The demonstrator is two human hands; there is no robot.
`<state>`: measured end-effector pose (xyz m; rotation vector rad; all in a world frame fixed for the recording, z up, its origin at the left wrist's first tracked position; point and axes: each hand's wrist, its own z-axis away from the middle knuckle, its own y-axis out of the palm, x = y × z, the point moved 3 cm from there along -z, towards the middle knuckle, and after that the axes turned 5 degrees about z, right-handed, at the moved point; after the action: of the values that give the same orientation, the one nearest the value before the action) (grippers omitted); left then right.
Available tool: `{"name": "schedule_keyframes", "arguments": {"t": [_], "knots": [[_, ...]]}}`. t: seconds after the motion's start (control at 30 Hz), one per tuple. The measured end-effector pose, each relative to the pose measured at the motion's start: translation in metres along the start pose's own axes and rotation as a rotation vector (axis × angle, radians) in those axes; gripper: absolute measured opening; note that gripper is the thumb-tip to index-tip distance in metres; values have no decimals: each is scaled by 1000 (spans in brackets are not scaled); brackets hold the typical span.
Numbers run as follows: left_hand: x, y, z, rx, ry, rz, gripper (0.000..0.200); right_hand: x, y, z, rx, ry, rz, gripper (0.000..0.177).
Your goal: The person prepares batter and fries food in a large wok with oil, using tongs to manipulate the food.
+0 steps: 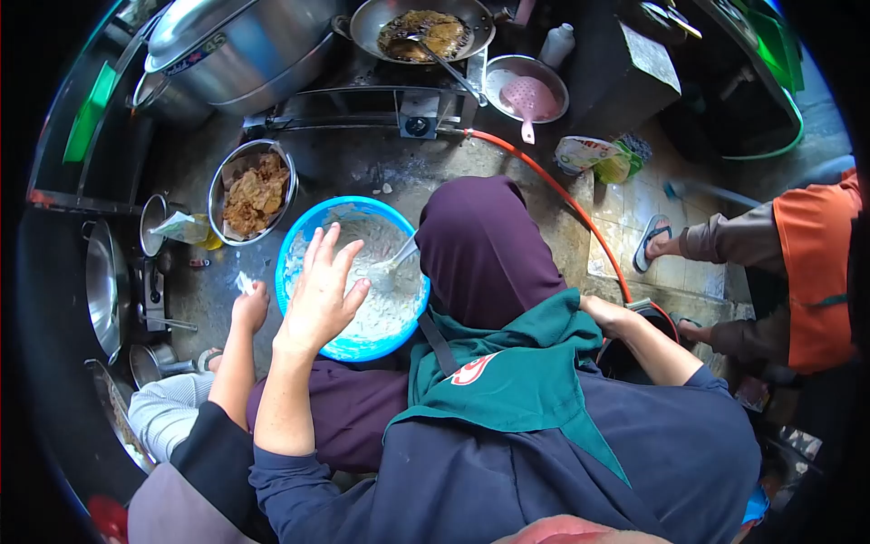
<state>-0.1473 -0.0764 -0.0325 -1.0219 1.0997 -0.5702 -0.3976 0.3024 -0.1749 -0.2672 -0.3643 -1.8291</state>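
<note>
Close by, the person's right hand rests past the purple-covered knee, fingers hidden; I can't tell its grip. The left hand hangs spread, holding nothing, over the blue bowl of pale mixture. Mixing seems paused; more stirring would call for gripping the spoon leaning there. Beyond stands a wok.

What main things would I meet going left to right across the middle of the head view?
Large metal pan, metal bowl, blue basin, purple-clothed knee, right hand, co-worker's sandalled foot, orange garment.
</note>
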Motion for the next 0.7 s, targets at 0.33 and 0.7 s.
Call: {"name": "schedule_keyframes", "arguments": {"t": [0.33,0.7], "knots": [[-4,6,2,18,-36,7,47,275,-25,-3,-900,-955,631,54],[-5,10,17,-26,-97,34,49,429,-24,-109,-1155,-802,1143,40]]}}
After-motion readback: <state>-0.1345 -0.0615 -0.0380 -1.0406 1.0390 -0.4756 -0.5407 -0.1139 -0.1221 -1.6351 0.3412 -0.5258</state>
